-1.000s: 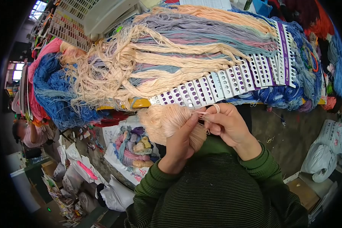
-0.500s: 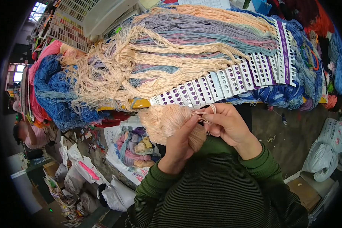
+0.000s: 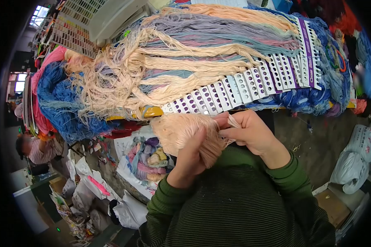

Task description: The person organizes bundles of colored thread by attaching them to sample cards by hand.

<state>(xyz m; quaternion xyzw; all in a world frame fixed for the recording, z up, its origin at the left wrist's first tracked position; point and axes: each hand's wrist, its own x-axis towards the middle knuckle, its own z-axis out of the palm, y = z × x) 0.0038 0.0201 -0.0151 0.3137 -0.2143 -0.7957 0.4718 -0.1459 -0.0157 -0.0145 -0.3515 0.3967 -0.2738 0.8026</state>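
Observation:
Close in front of my body, my left hand (image 3: 189,158) is wrapped round a thick peach skein of thread (image 3: 177,131). The bundle's far part reaches toward the table edge. At its right side my right hand (image 3: 249,133) pinches a few loose strands (image 3: 233,122) of the same thread between thumb and fingers. Just beyond the hands lies a fanned row of white cards with punched holes (image 3: 212,98). Cream thread hanks (image 3: 202,64) are attached along these cards and spread leftward into a tangle.
Blue yarn (image 3: 59,103) hangs over the table's left end, more at the right. A thread colour chart (image 3: 76,31) stands back left. Below, small skeins (image 3: 148,158) lie on a white sheet. A plastic bag (image 3: 354,164) sits right. Another person (image 3: 41,148) is far left.
My right hand has shifted slightly, and the strands it pinches now lie closer against the skein. My left thumb has moved back, leaving the bundle looser and spread wider.

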